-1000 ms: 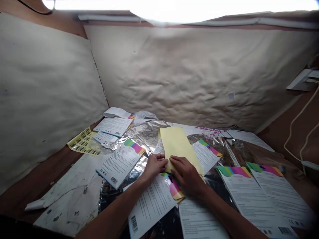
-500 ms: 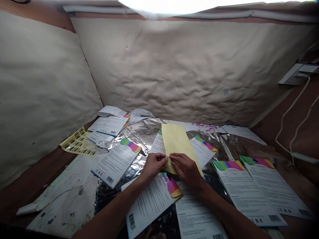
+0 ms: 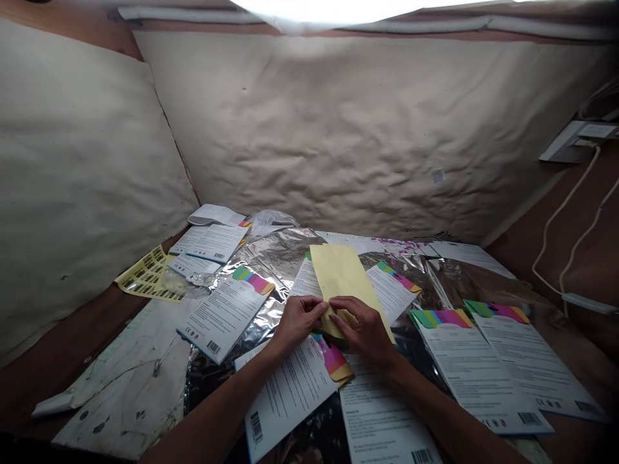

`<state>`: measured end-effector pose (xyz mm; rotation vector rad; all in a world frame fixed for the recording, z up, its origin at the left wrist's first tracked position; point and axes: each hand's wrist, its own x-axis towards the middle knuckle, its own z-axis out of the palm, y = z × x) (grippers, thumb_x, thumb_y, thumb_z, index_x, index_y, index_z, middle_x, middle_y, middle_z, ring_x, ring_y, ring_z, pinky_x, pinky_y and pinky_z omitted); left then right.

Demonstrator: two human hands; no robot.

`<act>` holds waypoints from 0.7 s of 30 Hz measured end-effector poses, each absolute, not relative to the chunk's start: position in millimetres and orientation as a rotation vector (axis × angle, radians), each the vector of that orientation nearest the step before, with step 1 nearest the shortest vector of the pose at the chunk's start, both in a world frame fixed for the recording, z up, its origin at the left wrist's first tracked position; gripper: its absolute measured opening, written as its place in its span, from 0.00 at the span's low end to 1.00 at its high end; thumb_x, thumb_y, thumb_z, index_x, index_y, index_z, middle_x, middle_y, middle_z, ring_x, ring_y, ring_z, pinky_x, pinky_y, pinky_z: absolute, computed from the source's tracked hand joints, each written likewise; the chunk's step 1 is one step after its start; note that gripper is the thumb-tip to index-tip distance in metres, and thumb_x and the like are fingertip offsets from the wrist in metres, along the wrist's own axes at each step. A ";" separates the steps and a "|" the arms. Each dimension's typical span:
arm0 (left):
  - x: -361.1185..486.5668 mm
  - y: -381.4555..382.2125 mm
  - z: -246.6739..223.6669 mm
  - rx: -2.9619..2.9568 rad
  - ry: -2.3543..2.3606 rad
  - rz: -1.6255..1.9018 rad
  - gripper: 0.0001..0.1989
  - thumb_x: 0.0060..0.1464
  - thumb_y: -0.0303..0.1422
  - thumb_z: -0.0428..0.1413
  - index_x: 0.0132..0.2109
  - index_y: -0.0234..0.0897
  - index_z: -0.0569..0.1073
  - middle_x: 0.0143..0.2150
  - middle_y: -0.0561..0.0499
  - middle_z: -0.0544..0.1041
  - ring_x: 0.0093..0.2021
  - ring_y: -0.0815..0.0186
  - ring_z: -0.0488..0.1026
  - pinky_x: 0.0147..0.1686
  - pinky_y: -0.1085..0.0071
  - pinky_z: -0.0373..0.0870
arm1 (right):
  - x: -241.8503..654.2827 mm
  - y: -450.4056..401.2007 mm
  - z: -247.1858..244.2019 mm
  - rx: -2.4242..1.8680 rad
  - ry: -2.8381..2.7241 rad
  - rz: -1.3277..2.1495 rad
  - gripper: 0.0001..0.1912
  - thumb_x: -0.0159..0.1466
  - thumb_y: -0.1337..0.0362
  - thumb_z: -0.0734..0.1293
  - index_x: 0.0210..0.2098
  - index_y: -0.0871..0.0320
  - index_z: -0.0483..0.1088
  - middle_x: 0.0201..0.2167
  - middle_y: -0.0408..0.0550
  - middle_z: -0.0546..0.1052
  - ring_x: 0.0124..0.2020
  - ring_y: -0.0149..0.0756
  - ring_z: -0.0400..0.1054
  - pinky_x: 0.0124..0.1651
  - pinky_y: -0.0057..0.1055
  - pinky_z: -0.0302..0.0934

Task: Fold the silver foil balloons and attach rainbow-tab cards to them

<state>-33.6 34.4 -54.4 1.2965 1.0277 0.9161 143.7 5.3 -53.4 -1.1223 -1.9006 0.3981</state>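
Near the middle of the table I hold a plain pale yellow sheet (image 3: pixel 345 274), its far end raised above the packets under it. My left hand (image 3: pixel 300 319) is closed in a pinch at the sheet's near left edge. Close beside it, my right hand (image 3: pixel 360 325) grips the same edge with thumb and fingers, its back lying over the sheet. The fingertips of both hands almost meet; whether something small sits between them I cannot make out. Just below the hands lies a white printed packet (image 3: pixel 290 393) with a rainbow-coloured end, and another packet (image 3: pixel 387 419) is partly under my right forearm.
More such packets lie at the left (image 3: pixel 225 312) and right (image 3: pixel 478 367), with a small pile (image 3: pixel 215 241) at the back left. A yellow sheet of barcode labels (image 3: pixel 149 277) is by the left wall. Shiny dark plastic film (image 3: pixel 271 254) covers much of the table. White cables (image 3: pixel 563 245) hang at right.
The yellow sheet's far end has dipped a little and shifted slightly left. Both hands keep nearly the same place and pinch; the packets lie as before.
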 end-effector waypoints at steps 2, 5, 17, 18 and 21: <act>-32.9 33.5 -54.0 1.302 1.025 0.911 0.15 0.53 0.42 0.60 0.34 0.32 0.79 0.28 0.51 0.75 0.28 0.68 0.72 0.27 0.77 0.70 | 143.6 4.7 -52.1 -1.142 -1.895 0.420 0.09 0.64 0.68 0.68 0.45 0.54 0.74 0.43 0.48 0.79 0.45 0.40 0.74 0.48 0.38 0.70; -31.4 32.4 -53.4 1.271 1.037 0.898 0.14 0.51 0.40 0.61 0.31 0.31 0.77 0.25 0.53 0.73 0.25 0.70 0.70 0.25 0.77 0.68 | 143.4 4.3 -51.6 -1.157 -1.890 0.434 0.08 0.65 0.68 0.67 0.43 0.54 0.74 0.42 0.47 0.79 0.43 0.39 0.74 0.46 0.37 0.69; -32.5 31.6 -56.1 1.279 1.021 0.880 0.17 0.54 0.43 0.60 0.36 0.31 0.80 0.30 0.50 0.76 0.30 0.66 0.73 0.29 0.75 0.71 | 142.9 2.3 -49.4 -1.180 -1.850 0.506 0.08 0.65 0.66 0.67 0.44 0.55 0.74 0.41 0.48 0.79 0.43 0.39 0.74 0.47 0.36 0.69; -32.2 31.3 -56.1 1.269 1.021 0.878 0.16 0.53 0.43 0.60 0.36 0.31 0.79 0.30 0.50 0.76 0.30 0.67 0.73 0.29 0.75 0.71 | 143.1 2.3 -48.8 -1.187 -1.844 0.511 0.07 0.65 0.66 0.67 0.43 0.55 0.74 0.41 0.48 0.79 0.43 0.39 0.74 0.46 0.36 0.69; -32.0 31.0 -56.6 1.287 1.008 0.890 0.15 0.53 0.42 0.61 0.34 0.32 0.78 0.28 0.51 0.74 0.29 0.68 0.72 0.28 0.76 0.69 | 143.3 2.6 -48.3 -1.185 -1.852 0.502 0.07 0.65 0.66 0.67 0.43 0.55 0.74 0.41 0.48 0.79 0.44 0.40 0.74 0.46 0.36 0.69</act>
